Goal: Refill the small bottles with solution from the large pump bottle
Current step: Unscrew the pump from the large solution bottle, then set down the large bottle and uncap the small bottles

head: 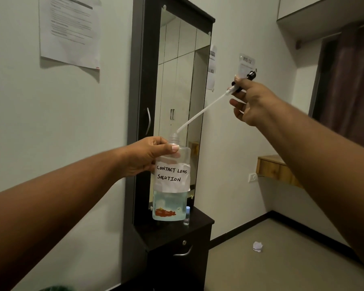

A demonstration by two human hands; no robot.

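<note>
My left hand (147, 156) grips the neck and shoulder of the large clear bottle (170, 204), held in the air in front of the mirror. Its paper label reads "CONTACT LENS SOLUTION", and pale blue liquid fills its lower part. The bottle's mouth is uncapped. My right hand (250, 101) holds the black pump head (247, 78) up to the right, tilted. The pump's white dip tube (200, 112) slants down, its tip just above the bottle mouth. One small bottle (187, 215) with a light blue cap stands on the dark cabinet top, beside the big bottle's base.
A tall mirror (181, 91) in a dark frame rises over the dark cabinet (177, 234) with a drawer. Papers hang on the wall. A wooden shelf (275, 166) sits at the right. A crumpled paper (257, 246) lies on the floor.
</note>
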